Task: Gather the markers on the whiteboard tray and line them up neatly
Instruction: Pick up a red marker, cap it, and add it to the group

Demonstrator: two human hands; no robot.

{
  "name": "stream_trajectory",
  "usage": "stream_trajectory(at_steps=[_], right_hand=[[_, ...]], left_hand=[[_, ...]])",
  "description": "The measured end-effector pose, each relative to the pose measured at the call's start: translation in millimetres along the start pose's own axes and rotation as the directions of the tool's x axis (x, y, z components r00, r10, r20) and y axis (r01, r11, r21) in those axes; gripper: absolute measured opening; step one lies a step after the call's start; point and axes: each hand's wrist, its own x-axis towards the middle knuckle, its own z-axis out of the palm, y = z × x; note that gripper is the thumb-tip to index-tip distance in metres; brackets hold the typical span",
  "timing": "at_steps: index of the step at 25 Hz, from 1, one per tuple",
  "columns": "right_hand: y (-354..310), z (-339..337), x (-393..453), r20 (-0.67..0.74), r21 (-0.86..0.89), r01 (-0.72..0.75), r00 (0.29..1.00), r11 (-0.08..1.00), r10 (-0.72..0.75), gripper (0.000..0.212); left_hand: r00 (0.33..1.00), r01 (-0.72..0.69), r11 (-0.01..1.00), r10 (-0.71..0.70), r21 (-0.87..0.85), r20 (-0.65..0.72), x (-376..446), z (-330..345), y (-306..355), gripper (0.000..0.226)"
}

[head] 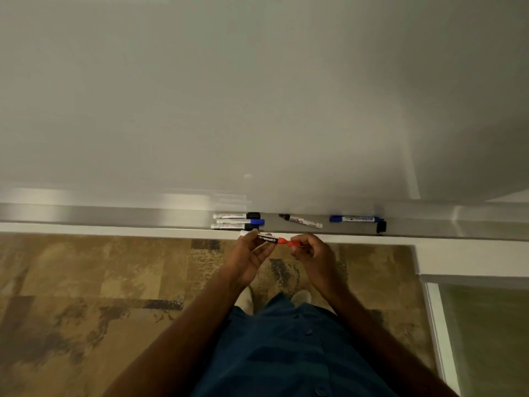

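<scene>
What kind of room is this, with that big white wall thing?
Probably a classroom or office meeting room. A large whiteboard fills the wall, its tray holds several markers, and the floor is patterned carpet. The person's two hands hold a red marker.

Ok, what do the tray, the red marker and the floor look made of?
The tray looks like brushed metal, probably aluminium: grey with soft streaked reflections. The red marker, held in the left hand and right hand, looks like glossy plastic with a printed label. The floor looks like matte carpet, mottled brown; too blurred to be sure.
</scene>
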Motion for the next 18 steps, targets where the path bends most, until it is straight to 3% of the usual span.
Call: stream_trajectory(at_steps=[4,9,18], right_hand=[[-4.4,30.0,-0.8,-0.038,-0.006,0.036,0.999,0.999,-0.037,0.015],[-14.5,58.0,-4.9,-0.079,-0.008,0.127,0.989,0.992,-0.127,0.017],[-23.8,80.4,-7.9,-0.142,0.096,0.146,0.981,0.985,-0.132,0.018]], left_hand=[[0.999,-0.049,0.999,0.050,0.013,-0.020,-0.2,-21.9,19.3,0.022],[0.996,-0.071,0.997,0.073,0.036,-0.044,2.3,-40.6,38.1,0.026],[0.993,-0.116,0.990,0.116,0.084,0.002,2.8,-47.4,50.8,0.014]])
